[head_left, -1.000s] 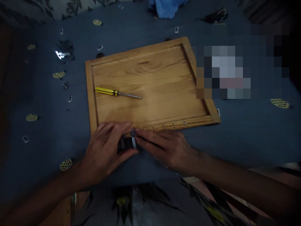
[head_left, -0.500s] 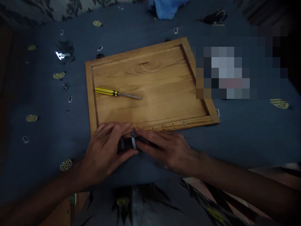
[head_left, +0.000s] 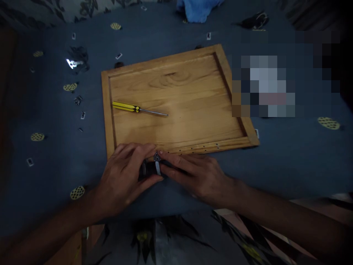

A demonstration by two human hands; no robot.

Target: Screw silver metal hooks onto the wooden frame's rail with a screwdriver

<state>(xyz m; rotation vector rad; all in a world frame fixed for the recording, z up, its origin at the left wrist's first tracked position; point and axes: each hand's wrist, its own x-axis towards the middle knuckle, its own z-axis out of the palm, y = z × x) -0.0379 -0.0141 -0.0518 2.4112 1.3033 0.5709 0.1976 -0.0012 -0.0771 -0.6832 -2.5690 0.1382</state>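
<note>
A framed wooden panel (head_left: 176,92) lies flat, with several small dark holes along its near edge. At that edge sits a dark metal fitting (head_left: 157,167) with a pale strip and a small rounded plate with holes; its exact kind is unclear. My left hand (head_left: 124,175) is closed round the fitting's left part, fingers over the panel edge and thumb below. My right hand (head_left: 201,176) grips the fitting's right side, with the index fingertip by the rounded plate. Much of the fitting is hidden by my fingers. On the panel rests a yellow-handled screwdriver (head_left: 138,109).
A dark blue patterned cloth (head_left: 298,162) covers the surface. Left of the panel are a small pile of screws (head_left: 78,100), a lone screw (head_left: 80,130) and a shiny metal piece in clear wrapping (head_left: 77,62). Farther back lie a blue cloth (head_left: 198,11) and a dark object (head_left: 253,20).
The whole view has shifted very slightly. Both hands keep their hold on the fitting, and the panel and screwdriver stay in place.
</note>
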